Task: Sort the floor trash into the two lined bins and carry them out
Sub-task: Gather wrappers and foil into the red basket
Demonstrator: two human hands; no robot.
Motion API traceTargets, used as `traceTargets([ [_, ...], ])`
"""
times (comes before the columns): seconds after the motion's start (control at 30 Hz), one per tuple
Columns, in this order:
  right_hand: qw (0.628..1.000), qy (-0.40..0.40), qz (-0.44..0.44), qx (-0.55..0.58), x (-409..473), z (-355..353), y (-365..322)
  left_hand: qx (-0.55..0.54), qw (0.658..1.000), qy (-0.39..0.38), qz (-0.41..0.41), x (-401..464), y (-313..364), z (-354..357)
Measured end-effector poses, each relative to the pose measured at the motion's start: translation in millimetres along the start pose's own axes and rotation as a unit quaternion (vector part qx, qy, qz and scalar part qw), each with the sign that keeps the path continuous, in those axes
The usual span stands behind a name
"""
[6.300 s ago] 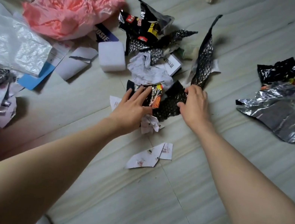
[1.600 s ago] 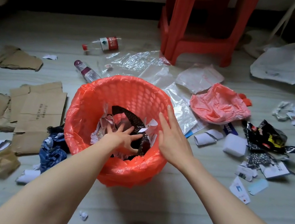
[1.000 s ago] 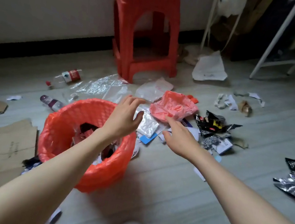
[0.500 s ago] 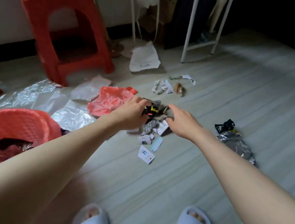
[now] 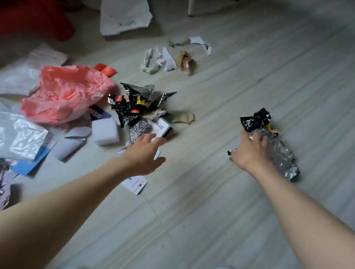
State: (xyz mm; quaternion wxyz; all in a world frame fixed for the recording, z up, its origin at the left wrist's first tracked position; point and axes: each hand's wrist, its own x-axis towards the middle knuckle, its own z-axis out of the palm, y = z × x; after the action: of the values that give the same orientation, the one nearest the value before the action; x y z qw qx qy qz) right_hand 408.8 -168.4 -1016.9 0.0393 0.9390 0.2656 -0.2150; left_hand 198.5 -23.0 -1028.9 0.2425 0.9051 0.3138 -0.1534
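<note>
The right hand (image 5: 251,151) lies with curled fingers on the foil wrapper (image 5: 280,153), whose long axis runs away rightward, while the left hand (image 5: 145,152) hovers spread, holding nothing.

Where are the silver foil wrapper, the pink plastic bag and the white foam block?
silver foil wrapper (image 5: 285,157): head view, crinkled middle.
pink plastic bag (image 5: 67,93): head view, centre of bag.
white foam block (image 5: 105,132): head view, top face.

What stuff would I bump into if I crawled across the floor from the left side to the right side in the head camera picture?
Clear plastic sheet → pink plastic bag → white foam block → black snack wrapper → left hand → right hand → silver foil wrapper.
</note>
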Motion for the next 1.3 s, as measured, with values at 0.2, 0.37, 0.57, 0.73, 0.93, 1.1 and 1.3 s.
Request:
traceTargets([
  [0.2,0.997,-0.02,0.072,0.003,59.3,38.1,29.1,0.011,0.999,-0.034,0.011,38.8,-19.3,52.0],
  [0.37,0.998,-0.026,0.059,-0.02,59.2,73.1,33.5,0.002,1.0,-0.014,-0.015,38.0,-33.4,67.6],
  [0.57,0.992,-0.025,-0.096,-0.077,7.2,90.6,-1.8,0.085,0.992,-0.082,-0.033,10.5,-49.1,68.0],
  [0.73,0.956,-0.038,-0.255,-0.14,-26.1,88.6,-28.4,0.099,0.983,-0.131,-0.083,-12.4,-68.3,70.2],
  [0.93,0.948,-0.096,-0.248,-0.173,-13.3,81.6,-44.8,0.159,0.981,-0.092,-0.057,-1.8,-78.2,68.7],
  [1.1,0.941,-0.178,-0.2,-0.206,4.0,82.6,-41.3,0.266,0.96,-0.062,0.052,28.4,-73.5,71.0],
  [1.3,0.956,-0.161,-0.16,-0.185,2.6,105.2,-42.1,0.229,0.968,-0.088,0.055,42.4,-78.5,69.1],
])
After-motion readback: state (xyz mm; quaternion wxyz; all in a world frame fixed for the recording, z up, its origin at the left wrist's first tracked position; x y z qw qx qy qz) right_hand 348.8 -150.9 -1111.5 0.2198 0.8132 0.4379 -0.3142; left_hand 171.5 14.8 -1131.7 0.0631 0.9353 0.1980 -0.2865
